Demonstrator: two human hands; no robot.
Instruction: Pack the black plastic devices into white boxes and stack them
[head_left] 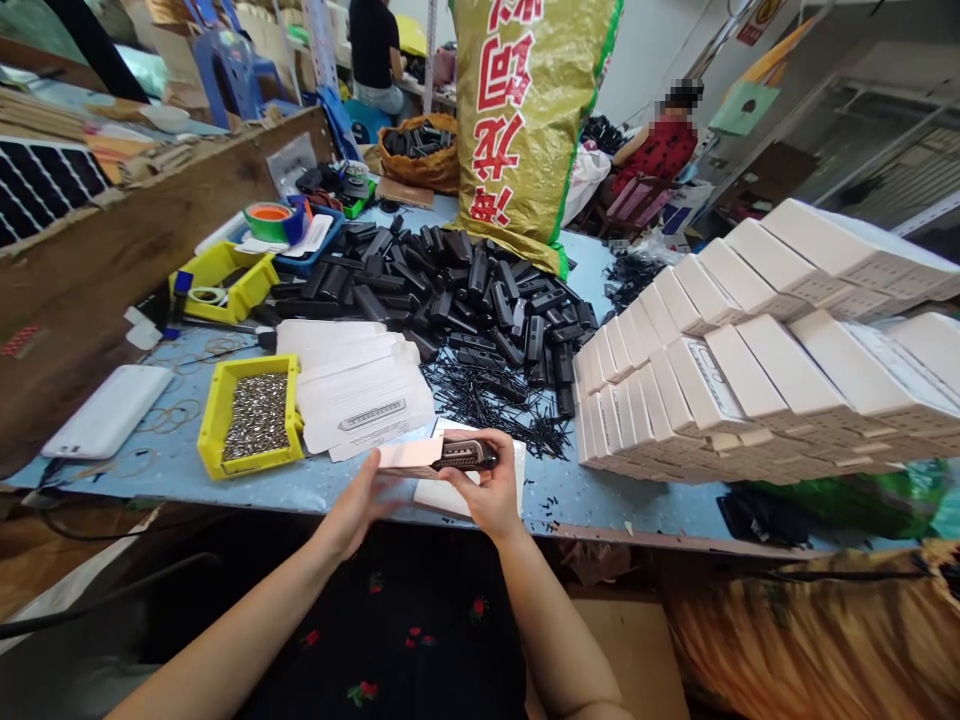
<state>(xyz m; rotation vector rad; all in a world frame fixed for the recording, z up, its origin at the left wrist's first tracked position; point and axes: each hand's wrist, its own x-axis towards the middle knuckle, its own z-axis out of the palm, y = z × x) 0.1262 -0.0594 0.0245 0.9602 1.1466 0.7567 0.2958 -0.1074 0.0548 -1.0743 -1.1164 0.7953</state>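
Note:
A slim white box (pixel 411 455) lies level above the table's front edge, with a black slotted plastic device (pixel 469 455) sticking out of its right end. My right hand (pixel 495 490) is closed around the device, thumb below and fingers over the far side. At the box's left end is my left hand (pixel 356 510), its thumb against the box and its other fingers blurred underneath. Beneath both hands lies a white flat piece (pixel 442 497). Flat white printed cartons (pixel 367 390) are fanned out just beyond the box.
A yellow bin (pixel 214 425) of small metal parts stands left. Behind is a heap of black plastic parts (pixel 450 285), with thin black pieces (pixel 517 410) in front. Stacked white boxes (pixel 697 380) rise at right, and a gold sack (pixel 517 130) stands behind. Two people sit farther back.

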